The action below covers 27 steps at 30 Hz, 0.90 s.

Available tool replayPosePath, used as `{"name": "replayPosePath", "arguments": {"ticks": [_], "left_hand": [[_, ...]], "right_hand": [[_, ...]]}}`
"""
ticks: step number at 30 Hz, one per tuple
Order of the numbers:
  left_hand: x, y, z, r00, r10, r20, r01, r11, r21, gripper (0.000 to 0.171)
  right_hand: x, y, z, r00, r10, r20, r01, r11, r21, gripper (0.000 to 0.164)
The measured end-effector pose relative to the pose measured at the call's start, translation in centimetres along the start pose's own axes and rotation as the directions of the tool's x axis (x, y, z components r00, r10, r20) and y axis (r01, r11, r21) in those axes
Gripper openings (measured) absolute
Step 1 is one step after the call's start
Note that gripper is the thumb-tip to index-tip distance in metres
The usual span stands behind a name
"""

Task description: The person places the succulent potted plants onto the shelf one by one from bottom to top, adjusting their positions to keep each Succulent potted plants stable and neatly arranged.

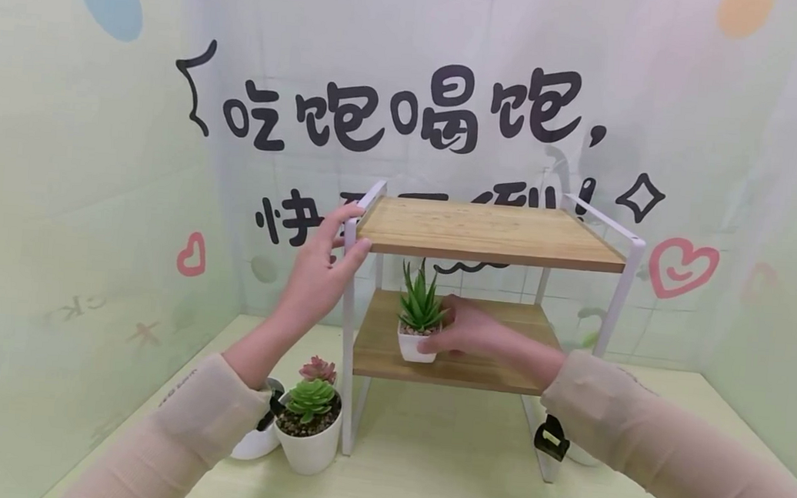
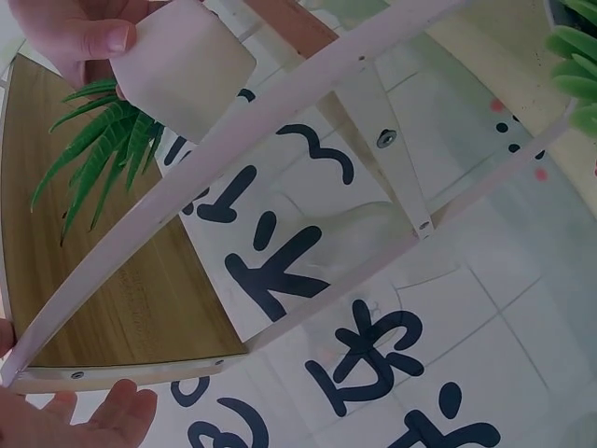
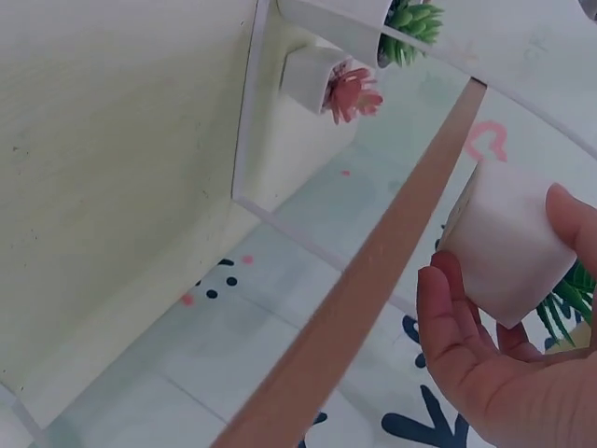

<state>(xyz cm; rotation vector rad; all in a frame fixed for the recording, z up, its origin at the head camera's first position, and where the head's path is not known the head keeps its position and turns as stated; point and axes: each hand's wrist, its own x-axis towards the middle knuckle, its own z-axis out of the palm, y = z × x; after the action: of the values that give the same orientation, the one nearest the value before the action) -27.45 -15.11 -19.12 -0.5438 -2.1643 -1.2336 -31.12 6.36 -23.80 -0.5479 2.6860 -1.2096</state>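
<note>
Both hands are at a two-tier rack [image 1: 348, 315], and I watch them through the cameras. Left of centre in the head view, the left hand [image 1: 324, 258] grips the rack at its upper left corner, thumb against the end of the top board [image 1: 490, 232]. Near the middle, the right hand [image 1: 461, 327] pinches a small white pot [image 1: 411, 348] with a spiky green plant [image 1: 421, 301] in it, thumb in front and fingers round the side. Pot and plant are between the two boards, over the left part of the lower board [image 1: 376, 348]; I cannot tell whether the base touches the wood.

I judge the likeliest trouble to be a tipped pot, if the thumb slips on the smooth wall or the base catches the board's front edge. Leaf tips could brush the top board if the pot rises. At lower left, a green succulent [image 1: 311, 401] in a round white pot [image 1: 311, 451] stands just beside the rack; a careless left forearm [image 1: 266, 352] could knock it.

Pale yellow-green tabletop [image 1: 426, 451] fills the bottom of the frame. Behind, a whitish wall [image 1: 386, 32] carries large black Chinese lettering [image 1: 453, 106], with a pink heart [image 1: 678, 272] at right.
</note>
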Motion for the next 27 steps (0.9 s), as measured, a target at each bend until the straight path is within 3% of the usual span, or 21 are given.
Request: {"name": "replayPosePath", "arguments": {"ticks": [6, 15, 27], "left_hand": [[0.1, 0.0, 0.1, 1.0, 0.009, -0.003, -0.009, 1.0, -0.003, 0.038], [0.0, -0.1, 0.1, 0.999, 0.028, -0.017, -0.028, 1.0, -0.003, 0.038], [0.0, -0.1, 0.2, 0.999, 0.022, -0.026, -0.022, 1.0, 0.008, 0.038]], "right_hand": [[-0.1, -0.3, 1.2, 0.999, -0.04, -0.019, 0.039, 0.999, -0.031, 0.052], [0.0, -0.6, 2.5, 0.998, -0.053, -0.023, 0.054, 0.997, 0.063, 0.045], [0.0, -0.7, 3.2, 0.996, -0.06, -0.063, 0.064, 0.996, 0.057, 0.049]]}}
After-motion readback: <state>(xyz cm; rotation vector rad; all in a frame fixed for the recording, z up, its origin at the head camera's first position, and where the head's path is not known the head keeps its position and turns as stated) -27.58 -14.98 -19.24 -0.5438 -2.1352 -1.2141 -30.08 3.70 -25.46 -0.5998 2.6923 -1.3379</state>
